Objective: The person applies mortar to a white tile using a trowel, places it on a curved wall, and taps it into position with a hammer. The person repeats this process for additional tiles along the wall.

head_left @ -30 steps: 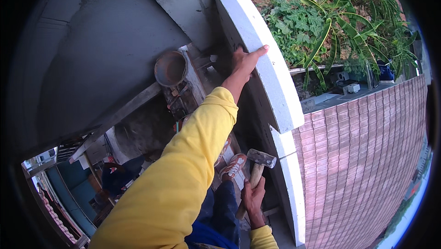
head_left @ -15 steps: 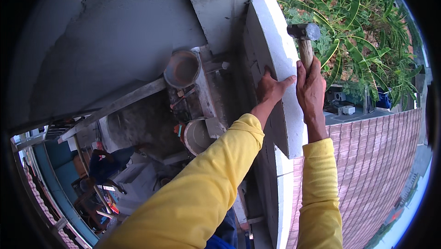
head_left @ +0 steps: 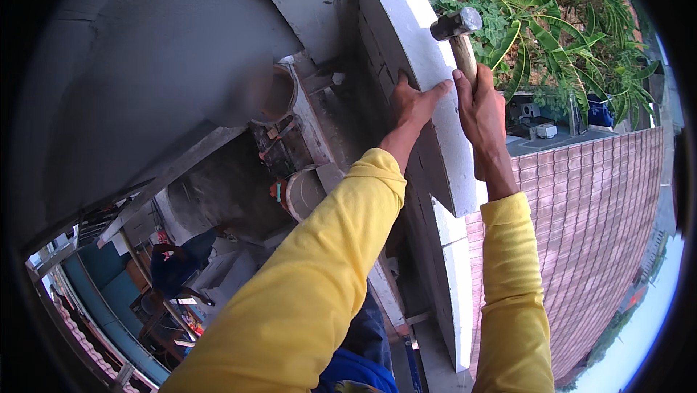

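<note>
A long white wall block [head_left: 449,153] lies on top of a wall of similar blocks. My left hand [head_left: 414,108] clasps its inner edge, thumb on the top face and fingers down the side. My right hand [head_left: 483,113] is closed round the wooden handle of a hammer [head_left: 456,24], beside the block's outer edge. The dark steel head points up and away from me, over the block's outer side. The right fingers' far side is hidden, so I cannot tell whether they also touch the block.
Left and below are a bucket [head_left: 279,95], partly covered by a blurred grey shape, and another bucket [head_left: 305,193]. A person [head_left: 178,266] in dark clothing is lower left. Leafy plants [head_left: 534,23] and a tiled roof [head_left: 573,226] lie beyond the wall.
The view has shifted, so block, hands and hammer appear higher and further left. Both hands keep their holds. A blurred grey shape now covers part of the far bucket.
</note>
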### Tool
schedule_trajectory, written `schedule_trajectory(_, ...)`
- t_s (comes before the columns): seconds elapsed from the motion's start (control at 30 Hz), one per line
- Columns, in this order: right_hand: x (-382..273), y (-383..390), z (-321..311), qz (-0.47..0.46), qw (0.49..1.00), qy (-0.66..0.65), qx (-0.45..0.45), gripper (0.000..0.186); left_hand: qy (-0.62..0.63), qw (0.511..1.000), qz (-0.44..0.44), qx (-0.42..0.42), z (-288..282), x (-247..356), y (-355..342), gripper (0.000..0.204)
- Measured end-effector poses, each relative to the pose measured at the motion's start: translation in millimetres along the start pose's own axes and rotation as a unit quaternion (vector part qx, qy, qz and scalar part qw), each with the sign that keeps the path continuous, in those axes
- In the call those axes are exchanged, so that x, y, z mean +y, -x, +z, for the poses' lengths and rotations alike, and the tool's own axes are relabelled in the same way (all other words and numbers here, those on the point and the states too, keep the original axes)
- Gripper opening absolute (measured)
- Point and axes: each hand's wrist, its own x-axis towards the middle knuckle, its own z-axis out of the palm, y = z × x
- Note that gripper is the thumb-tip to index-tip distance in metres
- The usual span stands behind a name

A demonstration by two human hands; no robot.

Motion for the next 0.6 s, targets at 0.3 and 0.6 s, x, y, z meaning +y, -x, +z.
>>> schedule_trajectory(0.3,84,221,-17,0.061,0.993,0.07,0.073,0.046,-0.042,0.998,-0.032,-0.019,7,3,9,0.092)
schedule_trajectory(0.6,54,349,20,0.244,0.936,-0.246,-0.057,0.046,-0.042,0.995,-0.078,-0.054,-15,2,-1,0.134)
